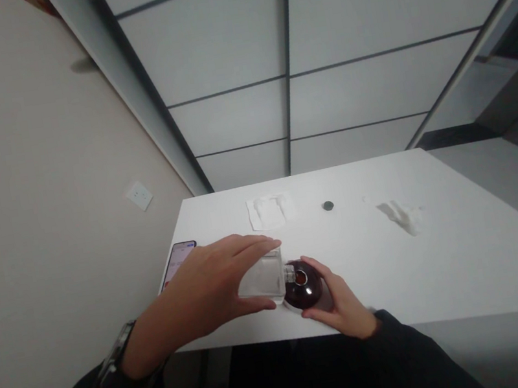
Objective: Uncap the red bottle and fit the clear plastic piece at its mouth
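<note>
My left hand (223, 275) is closed around a clear glass bottle (265, 278) with square shoulders, tipped on its side. The bottle's open neck points right, at the mouth of a round dark brown bottle (299, 296). Whether liquid runs between them I cannot make out. Fingers of my right hand (340, 302) wrap the brown bottle from the right, and it stands upright on the white table near the front edge. A watch (119, 364) is on my left wrist.
On the white table (469, 252) lie a phone (180, 255) at left, a flat white tissue (268, 213), a small dark round cap (328, 206) and a crumpled tissue (404, 217). A wall with a socket (140, 196) borders the left side; panelled doors (237, 119) stand behind.
</note>
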